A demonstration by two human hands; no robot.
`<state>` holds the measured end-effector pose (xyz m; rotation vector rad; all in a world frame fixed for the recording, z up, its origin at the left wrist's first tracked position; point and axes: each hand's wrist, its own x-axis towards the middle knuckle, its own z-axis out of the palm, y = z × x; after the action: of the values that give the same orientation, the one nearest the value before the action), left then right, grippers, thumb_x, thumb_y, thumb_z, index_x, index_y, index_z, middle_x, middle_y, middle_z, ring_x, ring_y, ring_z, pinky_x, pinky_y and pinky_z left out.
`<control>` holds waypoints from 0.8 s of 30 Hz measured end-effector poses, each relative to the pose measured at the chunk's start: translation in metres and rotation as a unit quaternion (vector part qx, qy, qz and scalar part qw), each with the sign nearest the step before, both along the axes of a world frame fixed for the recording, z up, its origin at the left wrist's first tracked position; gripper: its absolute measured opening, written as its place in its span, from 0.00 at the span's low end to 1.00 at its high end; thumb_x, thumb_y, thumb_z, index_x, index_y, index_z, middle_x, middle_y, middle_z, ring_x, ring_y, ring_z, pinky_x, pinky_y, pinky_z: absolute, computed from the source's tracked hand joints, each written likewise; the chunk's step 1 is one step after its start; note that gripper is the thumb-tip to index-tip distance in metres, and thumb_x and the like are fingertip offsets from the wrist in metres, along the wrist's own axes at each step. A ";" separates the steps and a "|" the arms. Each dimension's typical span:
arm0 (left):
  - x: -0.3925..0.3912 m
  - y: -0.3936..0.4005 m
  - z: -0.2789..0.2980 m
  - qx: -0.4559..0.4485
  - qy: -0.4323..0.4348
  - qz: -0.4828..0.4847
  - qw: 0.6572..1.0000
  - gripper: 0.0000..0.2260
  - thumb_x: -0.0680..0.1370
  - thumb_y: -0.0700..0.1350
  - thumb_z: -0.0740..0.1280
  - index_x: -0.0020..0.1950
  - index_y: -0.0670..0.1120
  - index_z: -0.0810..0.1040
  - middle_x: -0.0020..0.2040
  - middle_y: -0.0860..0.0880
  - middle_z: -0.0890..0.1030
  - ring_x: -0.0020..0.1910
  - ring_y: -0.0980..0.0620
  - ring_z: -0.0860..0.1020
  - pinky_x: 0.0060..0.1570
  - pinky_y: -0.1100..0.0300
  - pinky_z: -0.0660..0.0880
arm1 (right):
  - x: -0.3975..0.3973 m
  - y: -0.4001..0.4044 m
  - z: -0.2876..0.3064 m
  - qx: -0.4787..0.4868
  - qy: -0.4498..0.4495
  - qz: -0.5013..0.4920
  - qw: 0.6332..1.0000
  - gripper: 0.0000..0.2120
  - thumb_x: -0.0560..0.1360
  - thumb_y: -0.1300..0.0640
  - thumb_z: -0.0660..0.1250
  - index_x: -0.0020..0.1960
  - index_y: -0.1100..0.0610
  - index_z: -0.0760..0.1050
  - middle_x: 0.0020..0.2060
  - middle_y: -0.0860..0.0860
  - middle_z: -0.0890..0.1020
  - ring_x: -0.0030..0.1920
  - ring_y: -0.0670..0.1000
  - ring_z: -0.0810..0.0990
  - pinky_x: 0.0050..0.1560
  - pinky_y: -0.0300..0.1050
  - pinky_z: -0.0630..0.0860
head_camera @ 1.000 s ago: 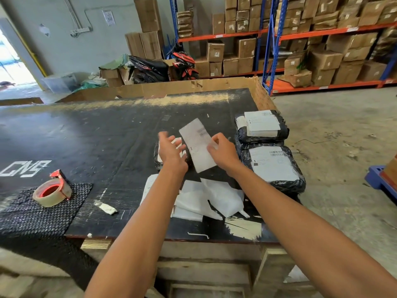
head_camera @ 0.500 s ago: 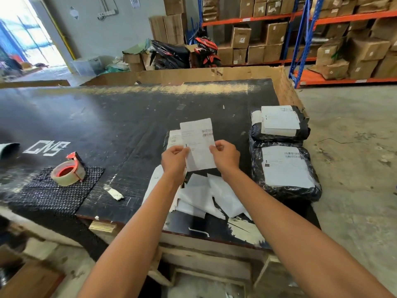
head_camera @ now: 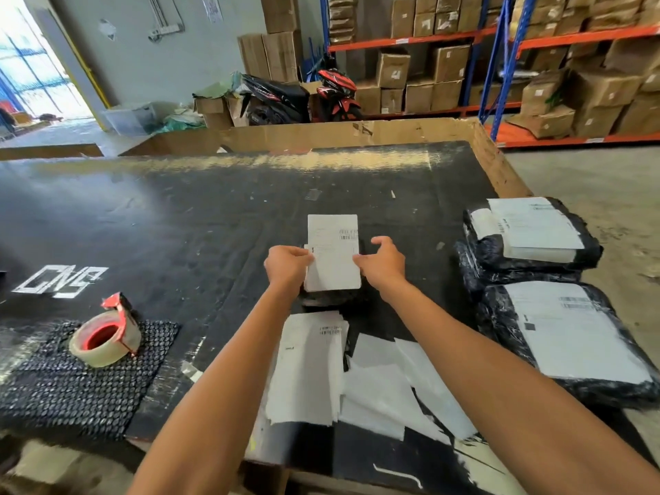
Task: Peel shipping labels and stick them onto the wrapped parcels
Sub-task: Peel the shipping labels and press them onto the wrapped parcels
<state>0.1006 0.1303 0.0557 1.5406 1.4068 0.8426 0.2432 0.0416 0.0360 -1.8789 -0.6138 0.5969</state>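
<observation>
— So, what's different from a moment back?

— Starting at the left, the tape dispenser [head_camera: 103,337] sits where it did on the black mesh mat [head_camera: 71,380]; nobody has touched it. The change is in the middle. A second ago the shipping label [head_camera: 334,252] hung tilted between the hands; now it's squared up and held flat over a small black-wrapped parcel [head_camera: 330,298], which only peeks out beneath its lower edge.

— How is it gripped?

— The left hand [head_camera: 287,264] pinches the label's left edge. The right hand [head_camera: 382,264] pinches the right edge with thumb and forefinger, the other fingers curled loose above.

— Stuck down yet?

— I'd say not; it looks lined up, not pressed. Whether the backing is off, I can't tell.

— And nearer us?

— A stack of unpeeled labels [head_camera: 307,366], then loose backing sheets [head_camera: 385,394]. Far right, two labelled parcels [head_camera: 557,334] are done, so this one looks like the next in line.
</observation>
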 end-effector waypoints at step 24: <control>0.004 0.049 -0.018 -0.066 0.026 -0.060 0.996 0.05 0.67 0.34 0.68 0.37 0.43 0.81 0.32 0.44 0.74 0.33 0.49 0.70 0.36 0.56 0.71 | 0.014 0.049 -0.020 -0.054 -0.082 0.022 0.995 0.16 0.79 0.56 0.68 0.65 0.52 0.70 0.54 0.55 0.81 0.50 0.54 0.81 0.43 0.48 0.78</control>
<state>0.1044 0.1798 0.0379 1.5382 1.3639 0.6274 0.2577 0.0903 0.0159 -2.0351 -0.7439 0.5157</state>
